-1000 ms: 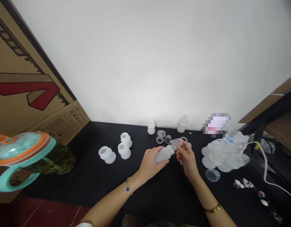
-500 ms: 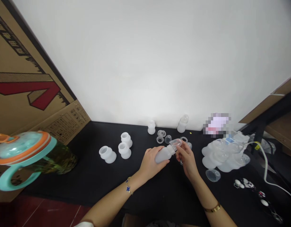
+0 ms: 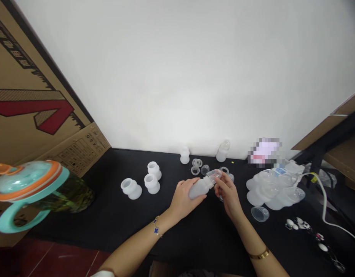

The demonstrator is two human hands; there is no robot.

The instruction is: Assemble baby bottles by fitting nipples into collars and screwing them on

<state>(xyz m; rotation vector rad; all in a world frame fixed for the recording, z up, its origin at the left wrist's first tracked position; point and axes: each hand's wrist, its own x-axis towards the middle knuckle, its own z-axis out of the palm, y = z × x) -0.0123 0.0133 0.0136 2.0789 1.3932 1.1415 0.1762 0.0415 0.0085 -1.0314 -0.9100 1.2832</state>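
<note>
My left hand (image 3: 183, 198) is wrapped round a frosted white bottle (image 3: 199, 187), which lies tilted with its top to the upper right. A clear cap (image 3: 214, 176) covers the bottle's top, and the fingers of my right hand (image 3: 227, 192) pinch it. Behind my hands lie clear rings (image 3: 195, 170) and a small clear dome (image 3: 205, 169). A capped bottle (image 3: 223, 151) and a small white bottle (image 3: 184, 155) stand by the wall. Three open white bottles (image 3: 131, 188) are to the left of my hands.
A teal and orange jug (image 3: 59, 188) stands at the left before a cardboard box (image 3: 30, 96). On the right are grouped capped bottles (image 3: 269, 188), a loose clear cap (image 3: 260, 214), a white cable (image 3: 324, 200), a beaded strap (image 3: 323, 247) and a blurred-out screen (image 3: 265, 151).
</note>
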